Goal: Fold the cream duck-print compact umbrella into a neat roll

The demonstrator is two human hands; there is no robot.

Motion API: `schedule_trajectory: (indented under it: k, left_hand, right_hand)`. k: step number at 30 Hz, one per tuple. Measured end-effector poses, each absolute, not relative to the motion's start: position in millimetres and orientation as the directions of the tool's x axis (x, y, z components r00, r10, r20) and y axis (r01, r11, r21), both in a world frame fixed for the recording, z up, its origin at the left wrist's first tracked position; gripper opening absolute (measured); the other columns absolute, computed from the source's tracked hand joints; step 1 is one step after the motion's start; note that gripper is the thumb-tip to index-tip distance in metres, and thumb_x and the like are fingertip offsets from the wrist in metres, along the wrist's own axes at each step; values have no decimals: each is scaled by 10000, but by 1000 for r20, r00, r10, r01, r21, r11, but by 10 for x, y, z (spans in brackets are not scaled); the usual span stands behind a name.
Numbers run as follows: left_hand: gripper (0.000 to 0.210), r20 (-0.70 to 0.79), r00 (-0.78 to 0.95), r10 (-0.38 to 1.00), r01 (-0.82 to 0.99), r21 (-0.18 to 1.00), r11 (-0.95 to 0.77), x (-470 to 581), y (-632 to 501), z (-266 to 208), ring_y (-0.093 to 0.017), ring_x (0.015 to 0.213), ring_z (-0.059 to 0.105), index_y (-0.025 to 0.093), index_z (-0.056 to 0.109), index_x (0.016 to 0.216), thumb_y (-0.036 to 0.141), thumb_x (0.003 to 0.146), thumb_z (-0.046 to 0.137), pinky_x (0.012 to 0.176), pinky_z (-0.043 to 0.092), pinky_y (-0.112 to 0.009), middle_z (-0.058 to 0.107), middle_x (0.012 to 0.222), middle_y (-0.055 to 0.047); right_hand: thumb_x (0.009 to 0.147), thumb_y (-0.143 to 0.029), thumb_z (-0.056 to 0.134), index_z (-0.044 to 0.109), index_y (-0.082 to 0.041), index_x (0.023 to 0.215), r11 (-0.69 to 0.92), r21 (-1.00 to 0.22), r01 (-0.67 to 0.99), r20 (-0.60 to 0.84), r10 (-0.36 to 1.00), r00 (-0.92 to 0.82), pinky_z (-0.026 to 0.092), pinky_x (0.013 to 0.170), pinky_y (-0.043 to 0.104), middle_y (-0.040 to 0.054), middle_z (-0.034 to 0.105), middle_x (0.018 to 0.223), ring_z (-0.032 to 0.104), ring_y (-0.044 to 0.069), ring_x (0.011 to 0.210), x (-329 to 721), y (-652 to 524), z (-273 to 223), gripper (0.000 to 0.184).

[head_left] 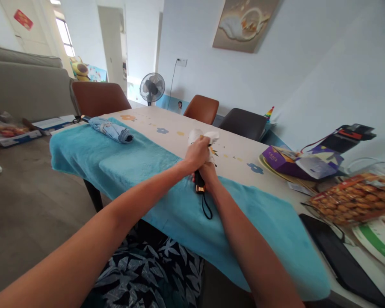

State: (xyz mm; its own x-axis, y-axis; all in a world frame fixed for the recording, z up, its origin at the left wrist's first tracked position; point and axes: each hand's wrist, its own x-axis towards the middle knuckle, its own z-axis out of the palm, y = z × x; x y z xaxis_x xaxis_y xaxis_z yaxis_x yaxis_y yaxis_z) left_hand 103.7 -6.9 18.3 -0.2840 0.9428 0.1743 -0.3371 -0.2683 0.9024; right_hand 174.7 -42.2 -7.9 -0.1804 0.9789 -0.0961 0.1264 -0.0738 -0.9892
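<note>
Both hands are wrapped round a folding umbrella [199,183], held over the front edge of the table. Its black handle, with a copper-coloured end and a black wrist loop, points toward me. White cloth with a printed pattern bunches at the far end. My left hand [197,152] is closed round this cloth. Just below it, my right hand [208,174] grips the umbrella where the cloth meets the handle; some of its fingers are hidden. A light blue umbrella [111,129], rolled up, lies on the turquoise towel [141,158] to the left.
The flower-patterned table [147,117] carries a purple box [285,160], a bag of round snacks [356,196] and a black phone-like slab [343,256] on the right. Brown chairs [201,109] and a dark chair [244,124] stand beyond, near a fan [152,87].
</note>
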Motion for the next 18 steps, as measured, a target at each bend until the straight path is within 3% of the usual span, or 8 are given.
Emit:
schedule_trajectory:
  k: [4,7,13,18]
  left_hand:
    - [127,404,-341,848,84,912,-401,779,-104,24,-249,1079,503,225,604,749,99,734,591,1005,350,-339,615,974,-65]
    - [67,448,-399,800,177,894,-413,761,-117,-34,-222,940,543,215,591,729,163,771,589,928,379,-325,601,868,-58]
    - [271,330,-474,816,8,929,-371,757,-149,-4,-154,740,509,198,505,575,319,796,606,723,383,-246,461,604,9]
    - [321,156,-558,815,-244,908,-340,622,-9,-55,-122,690,505,186,516,620,404,855,527,692,405,-230,485,628,19]
  right_hand:
    - [655,-276,655,515,-217,612,-113,-982,151,-136,980,-149,396,288,231,-27,497,372,451,119,306,1758,-393,-66,158]
    - [656,-294,661,547,-208,640,-127,-977,170,-152,977,-147,390,274,243,-23,499,365,447,128,287,1755,-372,-42,143]
    - [675,-304,660,538,-198,606,-124,-980,159,-147,979,-142,395,270,244,-22,497,364,441,123,282,1744,-431,-7,175]
    - [671,-274,679,549,-169,620,-112,-992,58,-119,984,-133,415,279,241,-9,530,424,450,115,324,1750,-416,25,175]
